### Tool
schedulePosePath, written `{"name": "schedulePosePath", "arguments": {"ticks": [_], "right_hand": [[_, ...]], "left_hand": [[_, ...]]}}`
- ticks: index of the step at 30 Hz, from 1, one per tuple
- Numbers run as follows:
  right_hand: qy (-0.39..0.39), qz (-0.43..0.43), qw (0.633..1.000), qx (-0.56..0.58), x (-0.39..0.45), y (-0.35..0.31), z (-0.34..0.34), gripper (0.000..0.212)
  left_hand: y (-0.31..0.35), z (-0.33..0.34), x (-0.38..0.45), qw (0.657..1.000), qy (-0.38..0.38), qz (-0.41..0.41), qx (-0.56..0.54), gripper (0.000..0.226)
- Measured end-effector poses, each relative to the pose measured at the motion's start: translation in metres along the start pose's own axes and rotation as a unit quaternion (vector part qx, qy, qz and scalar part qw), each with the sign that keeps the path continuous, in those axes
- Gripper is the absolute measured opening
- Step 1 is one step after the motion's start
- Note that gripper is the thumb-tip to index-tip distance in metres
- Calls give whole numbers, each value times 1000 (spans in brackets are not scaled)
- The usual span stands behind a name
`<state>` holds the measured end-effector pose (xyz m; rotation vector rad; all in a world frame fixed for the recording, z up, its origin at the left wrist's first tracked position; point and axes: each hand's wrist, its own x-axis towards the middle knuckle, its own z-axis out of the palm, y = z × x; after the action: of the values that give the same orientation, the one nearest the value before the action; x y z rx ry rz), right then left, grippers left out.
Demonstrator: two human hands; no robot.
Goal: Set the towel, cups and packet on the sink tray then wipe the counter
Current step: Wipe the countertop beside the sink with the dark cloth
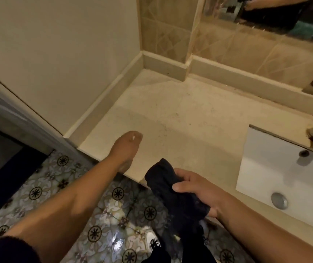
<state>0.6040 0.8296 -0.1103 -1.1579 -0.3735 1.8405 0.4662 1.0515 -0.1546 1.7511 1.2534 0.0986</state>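
While the right hand [195, 188] grips a bunched dark cloth [170, 190] just off the bench's front edge, likely readying it for wiping, the left hand [126, 147] lies flat and open on the bench [180, 111], seemingly to brace or feel the surface. To the right sits the white sink [277, 168]. Towel, cups, packet and tray are out of view.

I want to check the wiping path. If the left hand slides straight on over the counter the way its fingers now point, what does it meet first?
The left hand points up and slightly right across the bare counter. Nothing lies in that line; it would probably first reach the raised back ledge near the corner, though depth is unclear.
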Motion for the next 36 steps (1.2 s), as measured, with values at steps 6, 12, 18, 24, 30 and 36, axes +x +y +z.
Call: {"name": "schedulePosePath", "arguments": {"ticks": [6, 12, 18, 24, 30, 36], "right_hand": [[100, -127, 934, -319, -42, -65, 12, 28], [159, -155, 831, -510, -76, -96, -5, 12], [174, -118, 642, -738, -95, -100, -38, 15], [204, -146, 646, -721, -78, -108, -76, 17], [365, -232, 470, -770, -18, -97, -114, 20], [343, -225, 545, -731, 21, 18, -118, 16]], "left_hand": [[93, -20, -72, 942, -274, 190, -28, 57], [133, -22, -94, 897, -209, 324, 218, 28], [151, -7, -95, 852, -173, 379, 316, 5], [138, 27, -62, 847, -122, 394, 336, 15], [122, 58, 8, 835, 2, 411, 365, 19], [42, 94, 9, 793, -80, 413, 441, 22]]}}
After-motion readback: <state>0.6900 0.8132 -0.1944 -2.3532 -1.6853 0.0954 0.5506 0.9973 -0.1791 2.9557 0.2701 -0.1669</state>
